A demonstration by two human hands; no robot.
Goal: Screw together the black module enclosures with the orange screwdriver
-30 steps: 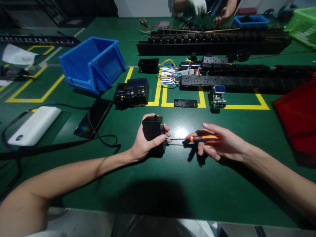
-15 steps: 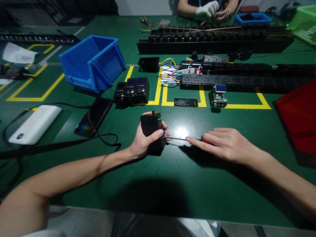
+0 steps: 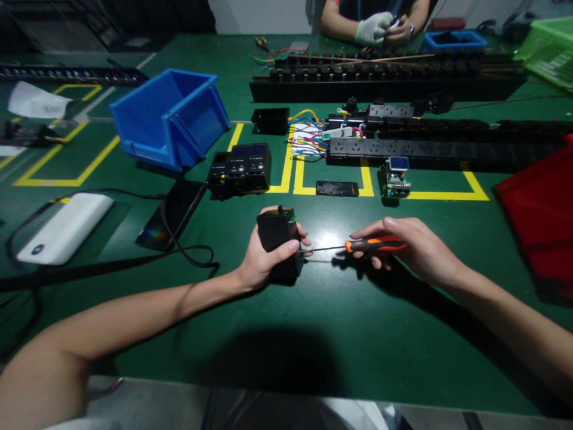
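Observation:
My left hand is wrapped around a black box-shaped electronic housing, with a bit of green showing at its top right edge. From the right, my right hand holds an orange-and-black screwdriver loosely by the handle, with the thumb lying along its top. The screwdriver's thin shaft runs level to the right side of the housing. Its tip is hidden at my left fingers, so I cannot tell what it touches. Beyond my hands lie a flat black cover piece and a small circuit board with a display.
Black modules, a blue bin, a phone and a white power bank stand to the left. Long socket strips cross the far side. A red bin is at right. A co-worker's gloved hand is at the back.
My right hand has rolled and its pointing finger has left the shaft, so the screwdriver's orange-and-black handle now shows. My left hand keeps its hold on the housing.

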